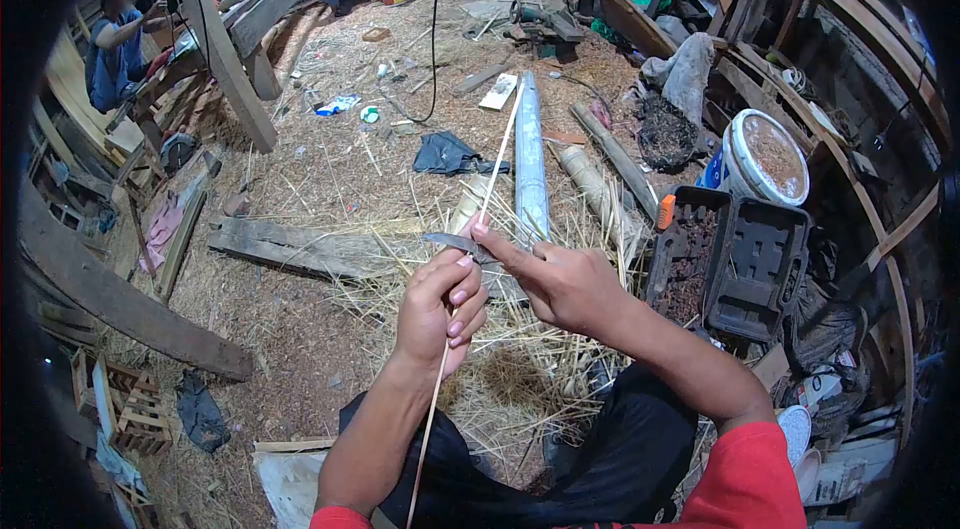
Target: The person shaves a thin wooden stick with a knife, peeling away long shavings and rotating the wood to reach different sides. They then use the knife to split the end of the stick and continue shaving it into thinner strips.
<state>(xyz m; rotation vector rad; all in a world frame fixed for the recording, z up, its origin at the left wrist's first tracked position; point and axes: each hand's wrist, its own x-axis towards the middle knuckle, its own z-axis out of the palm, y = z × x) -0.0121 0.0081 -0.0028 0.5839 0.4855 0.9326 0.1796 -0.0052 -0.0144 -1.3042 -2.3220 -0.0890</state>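
Shavings and cut slivers litter the workshop floor [300, 334], with a weathered plank [285, 247] and a grey pole [530, 164] lying ahead of the hands. To the right, an open tool case [762, 259] sits beside a filled bucket [775, 159]. The left hand [437, 314] is closed around a long, thin strip [426, 439], apparently to steady it near the blade. The right hand [572, 291] grips a curved knife [452, 242], forefinger extended against the strip, presumably for control of the edge. The strip passes through the left hand, its lower length hanging below and its upper length running forward beyond both hands. Exact contact between blade and strip is partly obscured by the fingers, so cutting depth cannot fairly be confirmed.
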